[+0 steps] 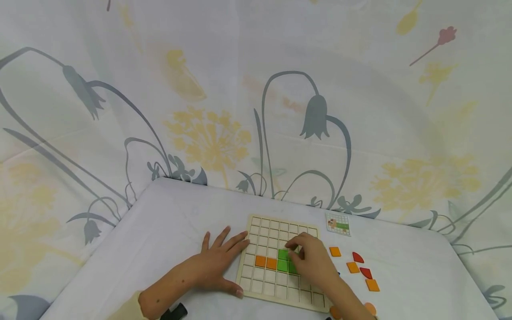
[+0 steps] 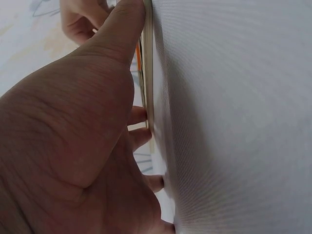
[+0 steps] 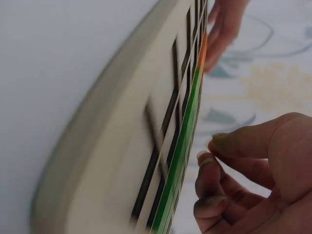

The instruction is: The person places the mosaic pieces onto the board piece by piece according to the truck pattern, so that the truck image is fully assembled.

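Note:
A pale wooden grid board (image 1: 258, 286) lies on the white cloth. Two orange square tiles (image 1: 260, 261) sit side by side in its cells, with several green square tiles (image 1: 282, 265) to their right. My left hand (image 1: 214, 266) is spread flat at the board's left side, fingertips and thumb at its edge. Over the green tiles is my right hand (image 1: 314, 260), its thumb and forefinger tips close together. In the right wrist view the right hand (image 3: 253, 175) has loosely bent fingers, and no piece shows between them. That hand covers part of the green area.
A small pattern card (image 1: 338, 224) lies beyond the board's right corner. Right of the board are loose orange squares (image 1: 372, 285), red curved pieces (image 1: 358, 257) and round orange pieces (image 1: 370, 308). A black object (image 1: 174, 312) is by my left wrist. A flower-printed cloth (image 1: 224, 89) hangs behind.

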Tool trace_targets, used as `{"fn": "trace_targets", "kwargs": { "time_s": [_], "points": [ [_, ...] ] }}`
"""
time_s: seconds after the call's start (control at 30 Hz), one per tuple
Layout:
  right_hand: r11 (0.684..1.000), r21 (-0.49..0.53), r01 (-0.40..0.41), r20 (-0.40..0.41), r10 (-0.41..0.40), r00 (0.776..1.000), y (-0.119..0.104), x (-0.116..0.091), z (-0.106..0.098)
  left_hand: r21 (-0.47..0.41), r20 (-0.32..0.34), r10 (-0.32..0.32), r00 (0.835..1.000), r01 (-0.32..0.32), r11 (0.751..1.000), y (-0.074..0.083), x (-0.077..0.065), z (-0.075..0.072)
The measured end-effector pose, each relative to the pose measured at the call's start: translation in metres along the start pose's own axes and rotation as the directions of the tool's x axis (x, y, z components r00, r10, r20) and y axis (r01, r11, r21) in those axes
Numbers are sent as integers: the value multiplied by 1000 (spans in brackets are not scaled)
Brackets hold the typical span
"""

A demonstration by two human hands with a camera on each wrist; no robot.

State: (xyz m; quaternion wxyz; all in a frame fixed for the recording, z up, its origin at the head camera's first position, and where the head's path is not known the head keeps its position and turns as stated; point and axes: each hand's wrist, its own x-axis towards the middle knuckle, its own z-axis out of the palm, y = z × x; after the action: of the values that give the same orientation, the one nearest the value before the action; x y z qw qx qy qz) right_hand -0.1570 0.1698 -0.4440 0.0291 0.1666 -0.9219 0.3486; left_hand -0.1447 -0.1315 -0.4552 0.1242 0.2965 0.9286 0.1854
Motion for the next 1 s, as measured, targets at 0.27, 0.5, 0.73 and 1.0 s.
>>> {"fn": "trace_targets", "kwargs": {
  "time_s": [0.27,0.5,0.73,1.0],
  "points": [
    [980,-134,-148,-57,141,988,48,-5,-51,1,-2,-2,1000,2,1000,-1,0,0],
    [973,-186,-136,22,143,989,77,-7,-76,0,-10,7,1000,-7,1000,-2,0,1],
    [978,-169,-124,61,136,989,80,-7,-77,2,-13,8,1000,-8,1000,-2,-1,1],
    [977,-184,-107,96,126,987,83,-10,-76,-4,-7,9,1000,-9,1000,0,-1,1]
  ]
}}
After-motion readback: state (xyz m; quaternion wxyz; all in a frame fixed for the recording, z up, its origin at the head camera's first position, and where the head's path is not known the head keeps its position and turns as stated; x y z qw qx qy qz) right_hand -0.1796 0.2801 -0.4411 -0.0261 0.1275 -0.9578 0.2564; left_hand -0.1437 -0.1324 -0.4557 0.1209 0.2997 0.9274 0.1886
